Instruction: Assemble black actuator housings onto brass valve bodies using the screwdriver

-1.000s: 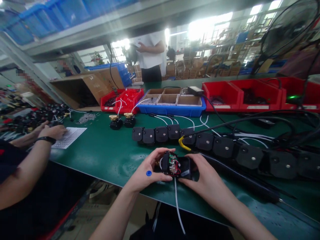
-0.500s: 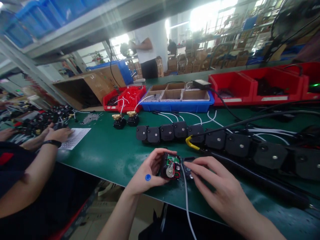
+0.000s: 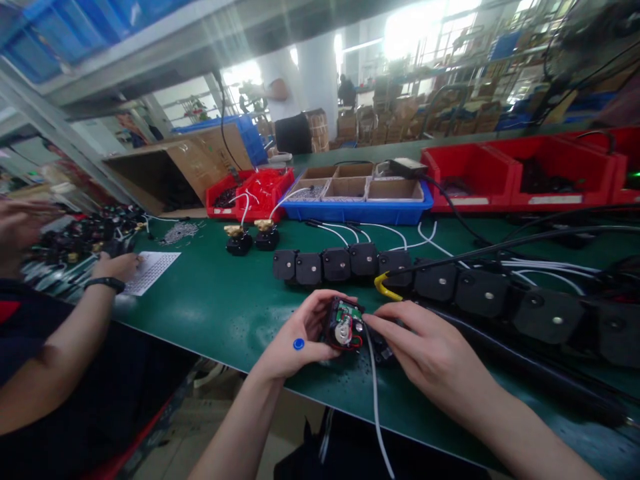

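Note:
My left hand point(image 3: 295, 337) is closed around an opened black housing point(image 3: 334, 313), its open side facing me. Inside show a green circuit board point(image 3: 349, 310), a round silver motor point(image 3: 343, 333) and red wires. A white cable point(image 3: 375, 393) leaves the housing's right side and hangs over the table edge. At that side, the fingertips of my right hand point(image 3: 430, 347) are drawn together on the cable's upper end; their exact grip is partly hidden. A dark cover-like part point(image 3: 383, 350) lies beneath my right fingers, largely covered.
Several black housings point(image 3: 337, 265) stand in a row behind my hands. A black tool with a yellow hook point(image 3: 386, 288) lies to the right. Behind are a blue divided tray point(image 3: 357, 212) and red bins point(image 3: 470, 177). At left, a co-worker's hand point(image 3: 117, 267) rests near a printed sheet point(image 3: 155, 270).
My right fingertips have moved slightly left and up, to the housing's edge. The housing is tilted a little differently in my left hand. One of the co-worker's hands has risen at the far left.

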Demonstrator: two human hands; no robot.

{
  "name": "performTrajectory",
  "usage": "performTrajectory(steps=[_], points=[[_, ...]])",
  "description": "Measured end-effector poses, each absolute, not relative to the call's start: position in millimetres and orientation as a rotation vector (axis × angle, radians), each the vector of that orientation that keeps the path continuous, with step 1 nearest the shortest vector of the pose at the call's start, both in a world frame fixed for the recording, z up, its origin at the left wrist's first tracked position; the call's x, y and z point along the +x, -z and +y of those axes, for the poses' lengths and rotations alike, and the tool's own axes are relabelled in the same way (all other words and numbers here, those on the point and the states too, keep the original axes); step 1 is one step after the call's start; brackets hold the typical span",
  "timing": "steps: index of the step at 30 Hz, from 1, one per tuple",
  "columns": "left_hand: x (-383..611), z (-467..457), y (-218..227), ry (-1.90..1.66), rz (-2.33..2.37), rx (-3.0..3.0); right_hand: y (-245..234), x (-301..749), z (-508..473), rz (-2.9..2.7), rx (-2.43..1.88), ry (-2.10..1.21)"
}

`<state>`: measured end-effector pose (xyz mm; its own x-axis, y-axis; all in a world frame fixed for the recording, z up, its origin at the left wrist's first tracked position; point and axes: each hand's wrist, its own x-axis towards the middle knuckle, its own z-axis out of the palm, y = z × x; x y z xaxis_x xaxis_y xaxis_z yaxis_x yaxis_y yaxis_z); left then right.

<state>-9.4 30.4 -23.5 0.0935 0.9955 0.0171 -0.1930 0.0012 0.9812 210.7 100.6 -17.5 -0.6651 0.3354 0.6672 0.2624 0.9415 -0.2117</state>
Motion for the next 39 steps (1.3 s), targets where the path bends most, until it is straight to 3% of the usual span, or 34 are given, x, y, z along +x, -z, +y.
performTrajectory(steps=[32, 39], points=[[-9, 38, 20, -1.246, 1.041, 1.009, 22, 216, 92, -2.361, -0.307, -0.172], [-8, 37, 23, -1.245, 1.046, 1.043, 18, 212, 83, -2.321, -0.345, -0.324]])
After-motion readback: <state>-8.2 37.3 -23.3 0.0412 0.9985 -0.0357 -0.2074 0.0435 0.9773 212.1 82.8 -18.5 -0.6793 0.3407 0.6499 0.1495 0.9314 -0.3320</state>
